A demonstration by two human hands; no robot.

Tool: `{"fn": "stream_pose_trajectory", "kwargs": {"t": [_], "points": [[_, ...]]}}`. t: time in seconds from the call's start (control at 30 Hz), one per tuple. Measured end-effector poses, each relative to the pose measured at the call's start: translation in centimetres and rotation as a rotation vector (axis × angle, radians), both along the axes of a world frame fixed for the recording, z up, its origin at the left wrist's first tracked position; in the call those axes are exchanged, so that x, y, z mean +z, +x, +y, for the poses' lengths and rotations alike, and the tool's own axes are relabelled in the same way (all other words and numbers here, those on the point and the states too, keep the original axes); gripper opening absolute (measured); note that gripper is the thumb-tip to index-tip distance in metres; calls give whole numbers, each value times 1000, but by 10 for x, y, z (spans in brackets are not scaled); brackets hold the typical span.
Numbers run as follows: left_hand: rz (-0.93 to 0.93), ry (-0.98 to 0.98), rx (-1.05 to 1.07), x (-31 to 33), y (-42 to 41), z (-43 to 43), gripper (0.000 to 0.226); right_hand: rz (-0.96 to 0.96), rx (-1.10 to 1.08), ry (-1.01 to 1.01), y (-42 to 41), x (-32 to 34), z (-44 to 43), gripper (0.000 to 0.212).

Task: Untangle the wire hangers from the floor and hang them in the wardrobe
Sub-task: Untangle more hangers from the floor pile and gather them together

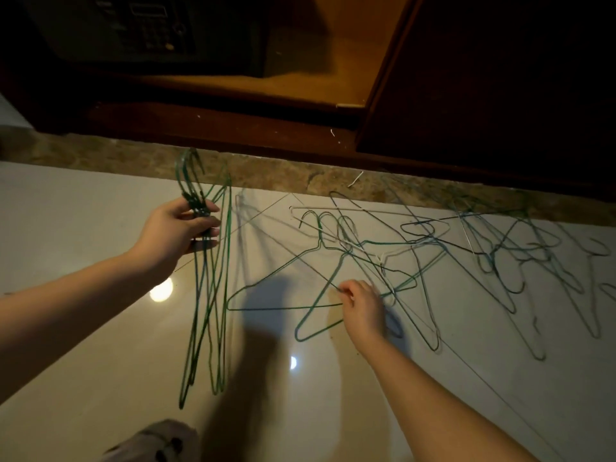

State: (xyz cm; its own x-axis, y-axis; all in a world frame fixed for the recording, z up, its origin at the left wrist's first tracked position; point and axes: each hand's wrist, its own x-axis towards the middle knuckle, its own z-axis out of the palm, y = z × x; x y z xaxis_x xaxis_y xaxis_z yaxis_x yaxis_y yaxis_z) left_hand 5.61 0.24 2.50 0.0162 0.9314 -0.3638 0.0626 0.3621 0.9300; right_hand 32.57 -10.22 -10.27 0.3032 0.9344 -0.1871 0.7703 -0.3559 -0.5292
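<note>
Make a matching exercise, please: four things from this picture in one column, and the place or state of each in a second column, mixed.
Things:
1. left hand
2. right hand
3. safe
4. white hanger

Places or states:
A. stands inside the wardrobe
B. pinches one green hanger lying on the floor
C. lies flat in the tangle, not held
D. holds a bunch of green hangers by their necks

Pairs: 1-D, 2-B, 3-A, 4-C
</note>
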Motion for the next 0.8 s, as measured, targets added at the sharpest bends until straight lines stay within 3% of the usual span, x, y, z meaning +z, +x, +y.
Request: {"fn": "stream_pose_trajectory", "kwargs": {"t": [0.2,0.23,0.3,0.37,0.4,0.5,0.53,0.67,0.8], "points": [[21,-26,84,-8,-27,-2,22,-207,-174,-125,48,-14,-53,25],[23,-26,72,-10,-27,-2,22,-126,-282,-115,54,-18,-56,23],[26,-28,33,-12,-26,-3,22,237,-590,-39,56,-15,-55,14],[38,-28,-3,-14,-23,-4,22,355,-753,-6,56,-13,-50,8],[42,-27,-15,-15,-22,-4,22,347,-762,-34,53,-10,-47,12],[52,-23,-44,-15,-18,-6,22,19,-542,-121,36,-11,-35,30],[59,-20,-52,-15,-16,-7,21,6,-509,-119,27,-13,-28,33],[76,-19,-85,-15,-8,-10,21,270,-439,-131,-10,-7,11,44],[59,-28,-80,-15,-4,-12,22,310,-368,-297,-15,-6,38,48]]}}
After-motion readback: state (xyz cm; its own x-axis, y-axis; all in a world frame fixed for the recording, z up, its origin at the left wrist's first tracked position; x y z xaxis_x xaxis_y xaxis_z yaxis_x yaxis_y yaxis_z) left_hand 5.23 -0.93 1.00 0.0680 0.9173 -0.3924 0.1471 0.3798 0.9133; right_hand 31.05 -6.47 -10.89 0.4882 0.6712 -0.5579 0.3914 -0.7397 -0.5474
